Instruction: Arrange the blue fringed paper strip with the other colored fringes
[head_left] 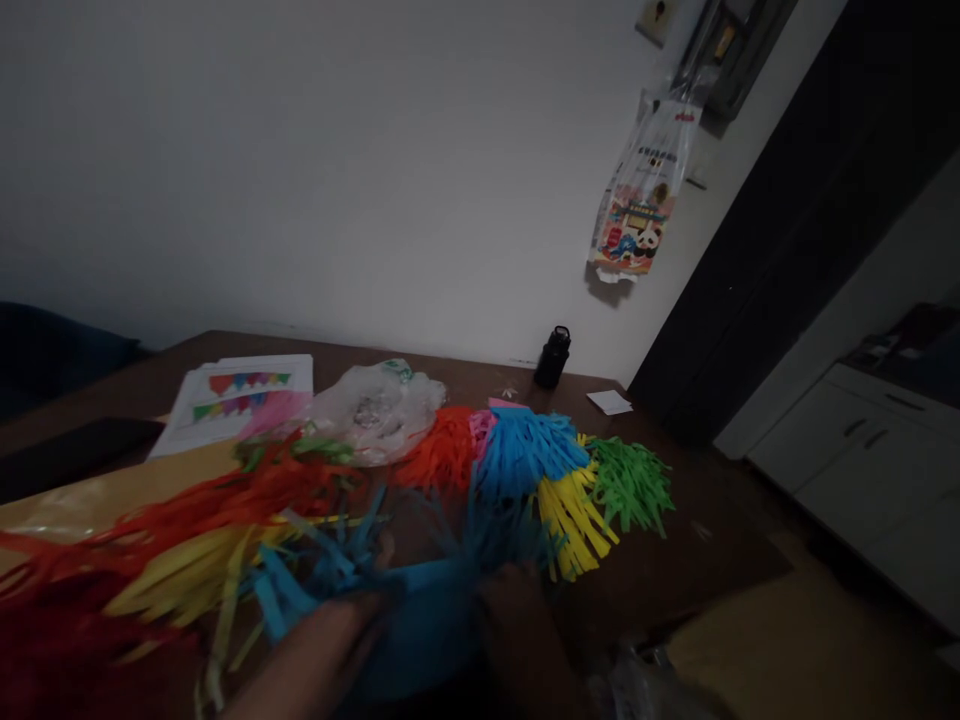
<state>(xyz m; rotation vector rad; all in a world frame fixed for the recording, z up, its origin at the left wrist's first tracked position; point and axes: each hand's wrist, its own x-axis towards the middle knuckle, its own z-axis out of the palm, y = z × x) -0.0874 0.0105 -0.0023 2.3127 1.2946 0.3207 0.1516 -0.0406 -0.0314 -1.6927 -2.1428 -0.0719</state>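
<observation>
Both my hands are low in the dim foreground on a piece of blue fringed paper. My left hand grips its left part, fingers closed among the blue strips. My right hand holds its right edge, fingers curled on the paper. Around them on the brown table lie fringed paper bundles: red and yellow at the left, orange, blue, yellow and green further back.
A crumpled clear plastic bag and a printed sheet with coloured flags lie at the back. A small black bottle stands by the wall, a white slip beside it. A printed bag hangs on the wall. White cabinets stand right.
</observation>
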